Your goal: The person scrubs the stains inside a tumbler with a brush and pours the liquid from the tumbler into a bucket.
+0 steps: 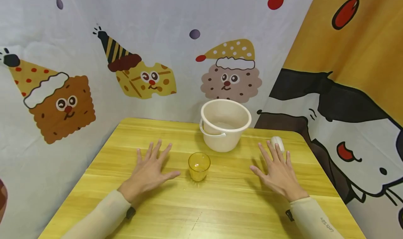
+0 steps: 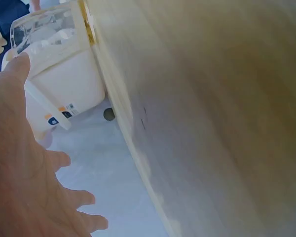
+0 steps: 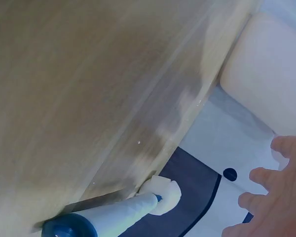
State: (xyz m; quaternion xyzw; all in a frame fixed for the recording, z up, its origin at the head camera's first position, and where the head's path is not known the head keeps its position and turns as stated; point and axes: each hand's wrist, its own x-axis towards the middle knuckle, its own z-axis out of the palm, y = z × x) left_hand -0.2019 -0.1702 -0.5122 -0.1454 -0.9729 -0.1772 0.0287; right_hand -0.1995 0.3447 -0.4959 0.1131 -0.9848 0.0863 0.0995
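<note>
Both hands hover over the wooden table with fingers spread, holding nothing. My left hand (image 1: 149, 172) is to the left of a yellow see-through glass (image 1: 199, 167), its thumb pointing towards it without touching. My right hand (image 1: 278, 174) is on the right side, below a small white-topped bottle (image 1: 277, 143). A cream bucket (image 1: 223, 141) stands upright behind the glass, its handle hanging down at the front left. In the left wrist view a label shows on the bucket (image 2: 81, 81). The right wrist view shows the bottle (image 3: 121, 215) as white with a blue part.
The light wooden table (image 1: 201, 211) has rounded far corners. Cloth with cartoon prints (image 1: 145, 81) hangs close behind the table and along its sides. The bucket and the bottle stand near the far edge.
</note>
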